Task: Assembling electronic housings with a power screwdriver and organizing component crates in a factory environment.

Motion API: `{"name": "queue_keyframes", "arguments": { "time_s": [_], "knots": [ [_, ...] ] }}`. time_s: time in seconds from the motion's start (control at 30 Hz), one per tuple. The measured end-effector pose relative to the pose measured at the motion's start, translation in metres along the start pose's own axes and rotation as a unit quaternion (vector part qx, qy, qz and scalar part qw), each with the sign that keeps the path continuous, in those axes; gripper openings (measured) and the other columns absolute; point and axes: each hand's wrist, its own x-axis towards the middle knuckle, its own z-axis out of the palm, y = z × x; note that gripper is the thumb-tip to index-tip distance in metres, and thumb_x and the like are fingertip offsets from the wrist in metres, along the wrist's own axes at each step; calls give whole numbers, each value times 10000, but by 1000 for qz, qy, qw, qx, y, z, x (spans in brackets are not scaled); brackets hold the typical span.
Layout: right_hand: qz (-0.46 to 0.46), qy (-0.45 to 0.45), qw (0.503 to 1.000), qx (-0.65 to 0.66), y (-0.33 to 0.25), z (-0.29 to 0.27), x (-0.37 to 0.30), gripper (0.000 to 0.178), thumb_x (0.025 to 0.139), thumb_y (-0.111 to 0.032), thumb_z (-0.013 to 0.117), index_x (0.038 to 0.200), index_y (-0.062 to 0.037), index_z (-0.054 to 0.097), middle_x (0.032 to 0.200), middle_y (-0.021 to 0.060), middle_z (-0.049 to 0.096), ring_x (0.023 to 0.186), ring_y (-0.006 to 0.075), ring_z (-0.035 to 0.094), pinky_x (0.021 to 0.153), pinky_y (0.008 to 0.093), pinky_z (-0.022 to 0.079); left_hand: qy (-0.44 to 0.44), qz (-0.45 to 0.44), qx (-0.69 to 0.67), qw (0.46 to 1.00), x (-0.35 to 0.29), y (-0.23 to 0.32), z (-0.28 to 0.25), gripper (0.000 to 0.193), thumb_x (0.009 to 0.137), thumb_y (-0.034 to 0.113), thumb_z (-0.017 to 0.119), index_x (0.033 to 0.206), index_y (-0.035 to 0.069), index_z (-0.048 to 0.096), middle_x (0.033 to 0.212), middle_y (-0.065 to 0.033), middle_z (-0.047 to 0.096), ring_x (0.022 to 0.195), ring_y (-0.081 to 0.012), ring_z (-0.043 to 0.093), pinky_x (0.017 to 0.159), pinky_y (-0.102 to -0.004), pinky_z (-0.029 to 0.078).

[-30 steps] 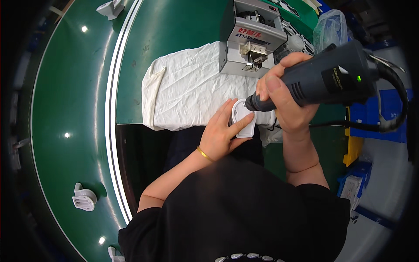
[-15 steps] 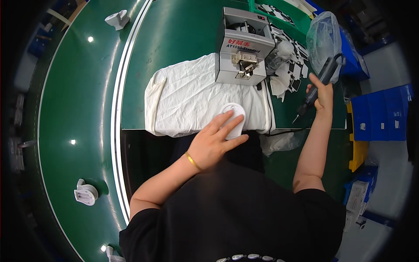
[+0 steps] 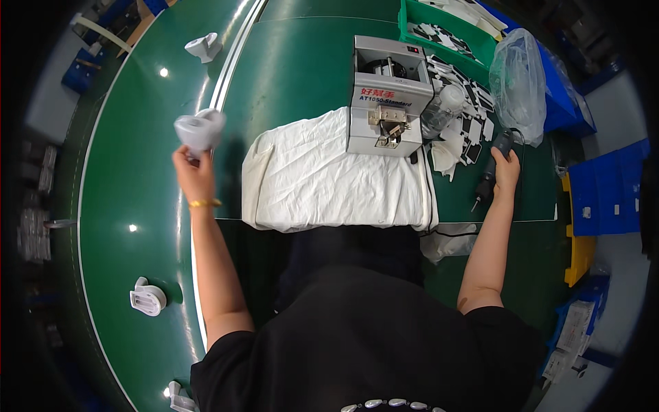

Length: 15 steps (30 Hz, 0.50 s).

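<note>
My left hand [image 3: 194, 178] is raised at the left, over the edge between the green belt and the workbench. Its fingers are closed round the lower end of a white plastic housing [image 3: 198, 132], slightly blurred by motion. At the right my right hand [image 3: 506, 169] grips a dark electric screwdriver [image 3: 489, 173], its bit pointing down toward the bench. Between the hands a white cloth [image 3: 329, 182] lies spread along the front of the bench. A grey screw feeder [image 3: 388, 96] stands at the cloth's back right corner.
More white housings [image 3: 148, 299] sit spaced along the green belt [image 3: 113, 199]. Right of the feeder are a clear plastic jar [image 3: 446, 103] and scattered black-and-white pieces [image 3: 473, 127]. A green bin [image 3: 480, 65], a clear bag [image 3: 518, 82] and blue bins [image 3: 607, 185] line the right side.
My left hand has moved from the cloth out to the left, and a white housing is in it. The white piece on the cloth is gone from there. The screwdriver hangs slightly lower and steeper.
</note>
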Motion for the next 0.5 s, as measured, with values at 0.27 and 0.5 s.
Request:
{"name": "queue_keyframes", "arguments": {
  "time_s": [0.27, 0.5],
  "knots": [
    [-13, 53, 992, -112, -15, 2, -28, 685, 790, -247, 784, 1351, 8, 483, 1321, 188, 519, 1088, 238, 561, 927, 340, 456, -41, -98, 120, 987, 68, -140, -8, 618, 755, 464, 738, 1110, -26, 614, 1130, -212, 655, 1075, -379, 607, 950, -438, 449],
    [-142, 73, 970, -181, -61, 4, -68, 497, 804, -236, 764, 1247, -68, 612, 1202, 105, 583, 1032, 199, 541, 897, 327, 457, -145, 68, 440, 883, 8, -75, -146, 677, 768, 452, 750, 1320, 120, 544, 1390, -202, 485, 1277, -383, 431, 1065, -455, 361]
  ]
}}
